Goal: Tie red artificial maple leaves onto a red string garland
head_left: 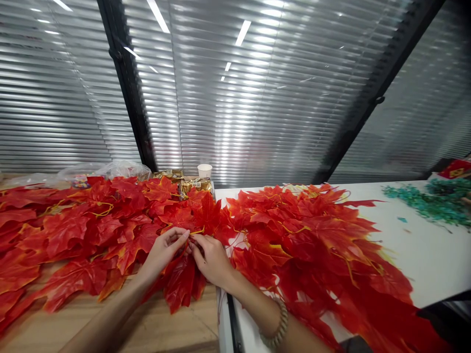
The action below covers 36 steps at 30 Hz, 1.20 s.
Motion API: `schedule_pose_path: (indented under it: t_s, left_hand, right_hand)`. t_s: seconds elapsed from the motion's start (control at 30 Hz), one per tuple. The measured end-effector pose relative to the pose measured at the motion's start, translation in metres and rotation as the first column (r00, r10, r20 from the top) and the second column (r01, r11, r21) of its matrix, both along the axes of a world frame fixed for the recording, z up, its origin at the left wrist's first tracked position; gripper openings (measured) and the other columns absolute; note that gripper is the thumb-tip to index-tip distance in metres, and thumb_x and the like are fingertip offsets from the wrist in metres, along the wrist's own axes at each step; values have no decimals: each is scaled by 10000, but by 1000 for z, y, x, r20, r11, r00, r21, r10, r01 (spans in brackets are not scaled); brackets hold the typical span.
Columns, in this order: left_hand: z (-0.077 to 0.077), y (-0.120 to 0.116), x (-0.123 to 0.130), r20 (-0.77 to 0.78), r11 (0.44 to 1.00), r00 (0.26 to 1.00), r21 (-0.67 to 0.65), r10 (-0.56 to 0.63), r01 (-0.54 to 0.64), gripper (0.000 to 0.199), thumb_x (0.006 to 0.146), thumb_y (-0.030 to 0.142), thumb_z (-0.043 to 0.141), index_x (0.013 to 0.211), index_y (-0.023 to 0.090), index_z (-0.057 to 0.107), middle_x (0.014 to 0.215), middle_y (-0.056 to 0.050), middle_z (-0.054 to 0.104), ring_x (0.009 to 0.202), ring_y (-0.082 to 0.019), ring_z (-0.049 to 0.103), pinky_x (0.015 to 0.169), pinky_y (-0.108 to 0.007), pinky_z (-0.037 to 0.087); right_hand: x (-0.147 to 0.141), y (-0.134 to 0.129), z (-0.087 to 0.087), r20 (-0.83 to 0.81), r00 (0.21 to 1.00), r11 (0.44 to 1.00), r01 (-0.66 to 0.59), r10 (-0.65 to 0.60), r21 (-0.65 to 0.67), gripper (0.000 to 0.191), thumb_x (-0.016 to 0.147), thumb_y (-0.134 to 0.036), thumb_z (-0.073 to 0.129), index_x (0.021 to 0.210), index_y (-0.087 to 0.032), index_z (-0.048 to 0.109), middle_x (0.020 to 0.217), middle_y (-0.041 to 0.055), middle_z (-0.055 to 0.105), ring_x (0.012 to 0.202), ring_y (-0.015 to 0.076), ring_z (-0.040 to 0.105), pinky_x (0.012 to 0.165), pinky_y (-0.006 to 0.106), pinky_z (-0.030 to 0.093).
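Faced grey slatted blinds (228, 108) and dark window bars (127, 93), streaked toward twelve o'clock with white reflections. Worked across two surfaces set side by side: a wooden table (176, 328) toward seven o'clock and a white table (434, 250) toward three. Held the left hand (167, 250) and the right hand (213, 260) close to the join, nearly touching at the fingertips. Pinched a thin yellow stem (198, 232) there, with thumbs and fingers drawn in to scarcely any gap. Could not make out the exact hold of each fingertip, partly hidden and small. Had the stem right at the pinch, poking out a little toward two o'clock. Had a red leaf (182, 282) just beneath the grip at six o'clock, pointing down over the wood. Wore a pale bracelet (277, 326) on the right forearm.

Saw a broad heap of red leaves (73, 230) at nine o'clock, overlapping and edged with yellow, and a second heap (294, 235) at three. Saw gold packets (195, 185) and a white paper cup (204, 171) near twelve, and a clear plastic bag (125, 170) between ten and eleven. Noticed blue-green sprigs (434, 198) between two and three, well apart from the hands.
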<state>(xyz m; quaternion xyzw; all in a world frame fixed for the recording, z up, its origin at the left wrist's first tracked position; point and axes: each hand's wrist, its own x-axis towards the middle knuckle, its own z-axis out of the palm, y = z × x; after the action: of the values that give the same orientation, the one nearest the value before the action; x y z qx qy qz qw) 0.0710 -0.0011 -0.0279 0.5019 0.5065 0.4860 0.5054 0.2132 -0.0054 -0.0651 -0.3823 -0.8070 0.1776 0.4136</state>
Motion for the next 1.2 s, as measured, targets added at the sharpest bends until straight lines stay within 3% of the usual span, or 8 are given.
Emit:
schedule_pose_path:
  t_s: [1.2]
  left_hand:
    - [6,-4,4,15,999,1000,-40,-6,6,383,513,494,736,630,160,591,544,23,596,521,-126,526,528,-238,414]
  right_hand:
    - [1,-3,3,143,990,1000,7,-8,7,218,861,-92,450,1032,-157,569,919,70,653,818,187,607,727,260,458]
